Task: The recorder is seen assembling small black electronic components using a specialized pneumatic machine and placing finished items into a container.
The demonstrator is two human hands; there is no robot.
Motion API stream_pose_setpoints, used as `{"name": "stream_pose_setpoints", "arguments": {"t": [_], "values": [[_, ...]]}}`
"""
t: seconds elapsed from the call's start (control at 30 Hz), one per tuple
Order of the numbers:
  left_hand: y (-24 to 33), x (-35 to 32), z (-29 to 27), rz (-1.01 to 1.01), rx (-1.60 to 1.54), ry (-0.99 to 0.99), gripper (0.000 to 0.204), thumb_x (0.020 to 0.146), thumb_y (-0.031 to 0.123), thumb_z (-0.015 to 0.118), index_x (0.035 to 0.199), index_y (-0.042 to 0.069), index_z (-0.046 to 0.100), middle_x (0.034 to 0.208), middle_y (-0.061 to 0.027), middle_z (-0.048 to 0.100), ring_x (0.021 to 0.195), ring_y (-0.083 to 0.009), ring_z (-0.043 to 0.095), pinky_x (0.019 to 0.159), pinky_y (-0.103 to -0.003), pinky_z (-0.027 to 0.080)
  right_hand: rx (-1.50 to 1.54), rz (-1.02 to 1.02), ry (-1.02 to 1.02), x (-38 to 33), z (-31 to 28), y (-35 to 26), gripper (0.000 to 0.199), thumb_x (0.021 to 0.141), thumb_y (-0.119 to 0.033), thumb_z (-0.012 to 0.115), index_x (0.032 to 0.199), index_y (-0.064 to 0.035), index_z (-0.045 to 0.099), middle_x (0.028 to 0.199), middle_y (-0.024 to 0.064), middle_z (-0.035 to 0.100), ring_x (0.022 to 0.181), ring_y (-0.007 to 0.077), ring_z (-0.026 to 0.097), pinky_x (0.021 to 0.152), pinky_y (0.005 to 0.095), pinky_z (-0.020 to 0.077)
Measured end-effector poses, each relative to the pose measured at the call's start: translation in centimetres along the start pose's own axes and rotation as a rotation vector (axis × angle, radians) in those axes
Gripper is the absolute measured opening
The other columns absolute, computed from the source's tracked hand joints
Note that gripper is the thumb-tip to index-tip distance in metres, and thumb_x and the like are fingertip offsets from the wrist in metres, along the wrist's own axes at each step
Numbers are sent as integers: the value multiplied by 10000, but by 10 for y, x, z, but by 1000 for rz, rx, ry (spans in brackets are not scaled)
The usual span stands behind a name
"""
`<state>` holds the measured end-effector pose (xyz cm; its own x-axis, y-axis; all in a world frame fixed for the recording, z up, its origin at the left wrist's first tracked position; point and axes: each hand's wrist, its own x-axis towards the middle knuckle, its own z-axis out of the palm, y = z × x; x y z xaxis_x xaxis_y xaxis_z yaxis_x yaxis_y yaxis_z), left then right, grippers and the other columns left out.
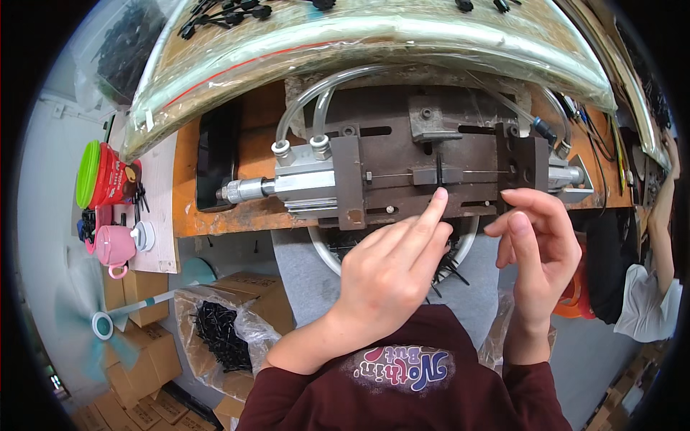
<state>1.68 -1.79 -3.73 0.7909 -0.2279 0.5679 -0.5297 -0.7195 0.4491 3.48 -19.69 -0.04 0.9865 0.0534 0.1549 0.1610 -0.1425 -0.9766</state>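
Observation:
My left hand [394, 267] points its index finger up at a small black plastic piece [438, 171] standing in the slot of a brown metal jig [431, 169]. The fingertip touches or nearly touches the piece's lower end. My right hand [537, 248] hovers just right of it, thumb and fingers slightly apart, holding nothing that I can see. A silver pneumatic cylinder [302, 185] with clear hoses [316, 93] is bolted to the jig's left side. Below my hands a round metal bowl [467, 248] holds several black plastic parts.
A clear plastic sheet [359, 36] with black parts lies over the board behind the jig. A red and green cup [106, 176] and a pink cup [115, 246] stand at left. A bag-lined cardboard box of black parts [223, 327] sits below. Another person [658, 287] is at far right.

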Motion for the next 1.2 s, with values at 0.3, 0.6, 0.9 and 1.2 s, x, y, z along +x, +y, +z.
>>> {"name": "stream_pose_setpoints", "arguments": {"t": [0.3, 0.6, 0.9, 1.2], "values": [[4, 8, -2, 26, 220, -108, 173, 783, 106, 707, 931, 16, 694, 1252, -157, 650, 500, -109, 543, 519, -242, 424, -322, -414, -15, 73, 30, -37, 164, 901, -61, 663, 1039, 28, 667, 876, 57, 682, 760, 84, 626, 652, 210, 460], [1, 8, -2, 38, 124, -69, 207, 752, 121, 734, 928, 24, 687, 1235, -155, 657, 508, -125, 554, 506, -244, 442, -858, -355, -206, 264, 187, -60, 1138, 646, -826, 651, 1352, 52, 487, 1287, 293, 559, 1225, 379, 556, 1063, 443, 407], [-1, -29, -46, 12, -205, -158, 340, 769, 194, 776, 1091, 108, 708, 1275, -28, 648, 508, -116, 511, 498, -231, 447, -1028, -490, -261, 288, 255, -49, 825, 731, -647, 665, 1371, -140, 550, 1388, 169, 509, 1301, 396, 451, 1068, 507, 367], [-6, -51, -43, 17, -300, -240, 472, 792, 212, 757, 1238, 102, 648, 1300, -52, 625, 552, -125, 546, 514, -233, 455, -814, -825, -675, 287, 131, -46, 366, 850, -219, 646, 1183, -70, 620, 1128, 84, 593, 1027, 268, 577, 888, 374, 467]]}}
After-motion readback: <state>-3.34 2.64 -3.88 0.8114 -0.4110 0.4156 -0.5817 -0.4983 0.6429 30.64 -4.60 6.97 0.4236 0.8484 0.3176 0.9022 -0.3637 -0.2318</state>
